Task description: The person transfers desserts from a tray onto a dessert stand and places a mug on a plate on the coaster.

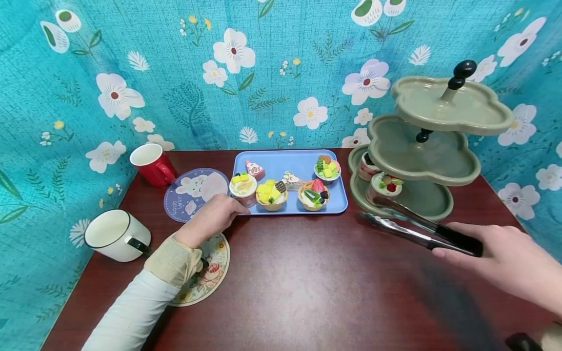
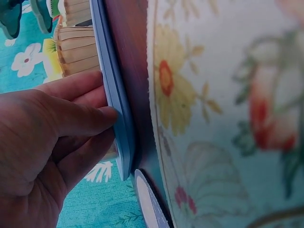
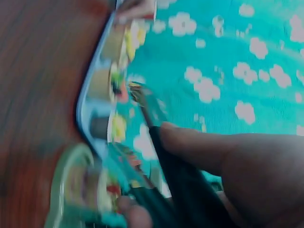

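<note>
My left hand [image 1: 215, 214] reaches in from the table's left side, the forearm slanting over the round cream floral mat [image 1: 219, 258], and it pinches the rim at the near left corner of the blue rectangular tray [image 1: 285, 159], thumb pressed to the edge. Just beyond those fingers, in that same corner, stands the clear dessert cup topped with cream and yellow cubes [image 1: 243, 187].

My right hand [image 1: 502, 251] comes in from the table's right edge and grips the silver metal tongs with black handles [image 1: 454, 238], thumb on one side; they point left, their two arms parted. The tips lie close to the near edge of the bottom tier of the sage-green three-tiered stand [image 1: 421, 157], near the clear cup with cream and red berries [image 1: 383, 189] there (whether metal touches it, I cannot tell).

Along the tray's near edge sit the yellow-cubed tart [image 1: 270, 196] and the kiwi-and-strawberry tart [image 1: 313, 199]; the small bowl of green and yellow fruit [image 1: 327, 170] takes its far right corner. By the table's left edge stands the white mug with a black rim [image 1: 116, 241], the red mug [image 1: 152, 168] behind it.
</note>
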`<state>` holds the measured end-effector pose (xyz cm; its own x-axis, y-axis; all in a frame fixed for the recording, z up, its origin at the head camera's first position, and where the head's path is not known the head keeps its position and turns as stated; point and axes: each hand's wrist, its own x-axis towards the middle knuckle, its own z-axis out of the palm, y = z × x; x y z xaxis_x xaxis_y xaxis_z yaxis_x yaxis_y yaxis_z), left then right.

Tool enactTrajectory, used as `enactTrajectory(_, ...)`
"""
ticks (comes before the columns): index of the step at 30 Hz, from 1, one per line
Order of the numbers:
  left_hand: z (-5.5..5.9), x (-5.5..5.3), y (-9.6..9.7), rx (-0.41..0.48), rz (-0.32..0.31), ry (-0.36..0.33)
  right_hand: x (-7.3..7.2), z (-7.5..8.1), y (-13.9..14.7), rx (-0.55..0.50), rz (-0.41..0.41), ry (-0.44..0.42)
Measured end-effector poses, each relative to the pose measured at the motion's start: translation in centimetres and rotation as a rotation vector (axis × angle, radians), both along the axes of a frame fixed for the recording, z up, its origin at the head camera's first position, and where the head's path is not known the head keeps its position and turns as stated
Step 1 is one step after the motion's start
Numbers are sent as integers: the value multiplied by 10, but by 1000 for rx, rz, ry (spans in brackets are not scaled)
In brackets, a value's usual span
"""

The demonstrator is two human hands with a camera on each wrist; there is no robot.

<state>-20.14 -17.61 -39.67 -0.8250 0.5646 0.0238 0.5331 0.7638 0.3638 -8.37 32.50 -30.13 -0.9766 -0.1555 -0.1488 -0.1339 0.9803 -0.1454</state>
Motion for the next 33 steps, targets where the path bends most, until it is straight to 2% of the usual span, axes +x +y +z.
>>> enactTrajectory(6,0,0,0,4,8,-6,-12,0,-44,-115,106,76)
enactTrajectory(13,0,0,0,0,27,-28,-42,1,-86,-195,231,117)
enactTrajectory(22,1,-3,-1,-17,-6,43,-81,3,-135,-170,323,132)
enactTrajectory(29,-1,-3,-1,-8,-43,112,-109,5,-168,-79,381,187)
enactTrajectory(33,-2,-1,-1,0,-55,134,-121,5,-184,-58,395,164)
